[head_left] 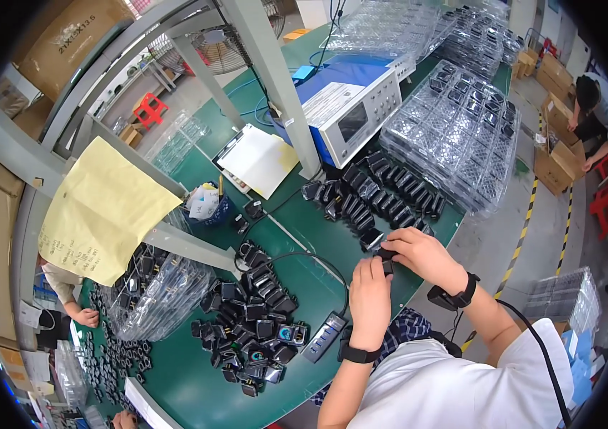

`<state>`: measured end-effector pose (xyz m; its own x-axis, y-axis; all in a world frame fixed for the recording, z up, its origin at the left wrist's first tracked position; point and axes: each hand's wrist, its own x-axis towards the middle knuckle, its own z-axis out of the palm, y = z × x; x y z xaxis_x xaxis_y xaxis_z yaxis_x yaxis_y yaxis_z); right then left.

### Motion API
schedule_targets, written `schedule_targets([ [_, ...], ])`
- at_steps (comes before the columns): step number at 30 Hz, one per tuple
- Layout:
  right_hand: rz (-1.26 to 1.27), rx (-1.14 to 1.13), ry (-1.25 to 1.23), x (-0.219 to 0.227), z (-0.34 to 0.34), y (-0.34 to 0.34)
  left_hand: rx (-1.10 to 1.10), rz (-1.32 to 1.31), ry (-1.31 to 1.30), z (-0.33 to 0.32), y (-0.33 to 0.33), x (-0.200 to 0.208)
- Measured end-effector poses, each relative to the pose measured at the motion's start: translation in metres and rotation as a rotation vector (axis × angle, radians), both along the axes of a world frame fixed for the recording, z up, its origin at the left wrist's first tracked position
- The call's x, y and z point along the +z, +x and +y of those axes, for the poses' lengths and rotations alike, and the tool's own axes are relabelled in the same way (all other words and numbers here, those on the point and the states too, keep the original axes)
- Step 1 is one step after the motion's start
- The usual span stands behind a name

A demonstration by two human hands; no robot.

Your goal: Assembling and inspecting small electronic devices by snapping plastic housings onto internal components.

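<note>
Close to the table's right edge, my left hand (pixel 370 297) and my right hand (pixel 425 256) meet over a small black device (pixel 387 266) that looks like a smartwatch. Fingers of both hands close on it and cover most of it. Just beyond them, several rows of similar black watches (pixel 355 209) stand on the green table (pixel 297 239). Left of my left hand lies a loose heap of black watches (pixel 250 311), two with lit screens. Between that heap and my hand, a grey hub with several ports (pixel 325 336) lies with its black cable attached.
A stack of clear plastic trays (pixel 454 136) holds more watches at the far right. Beyond the rows stands a blue and white instrument (pixel 350 114). A metal post (pixel 275 79), a clipboard (pixel 257 157) and a blue basket (pixel 211 207) stand farther left. Co-workers sit both sides.
</note>
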<state>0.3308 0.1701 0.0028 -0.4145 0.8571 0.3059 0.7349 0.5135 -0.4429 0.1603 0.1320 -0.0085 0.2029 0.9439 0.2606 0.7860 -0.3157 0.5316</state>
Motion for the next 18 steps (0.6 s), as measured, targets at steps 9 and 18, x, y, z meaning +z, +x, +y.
schedule_targets([
  [9, -0.380, -0.174, -0.371, 0.023, -0.015, -0.016, 0.053, -0.148, -0.241, -0.076, -0.053, 0.016],
  [18, -0.404, 0.527, 0.174, 0.029, 0.003, -0.013, 0.648, -0.811, -0.323, -0.147, -0.139, 0.013],
])
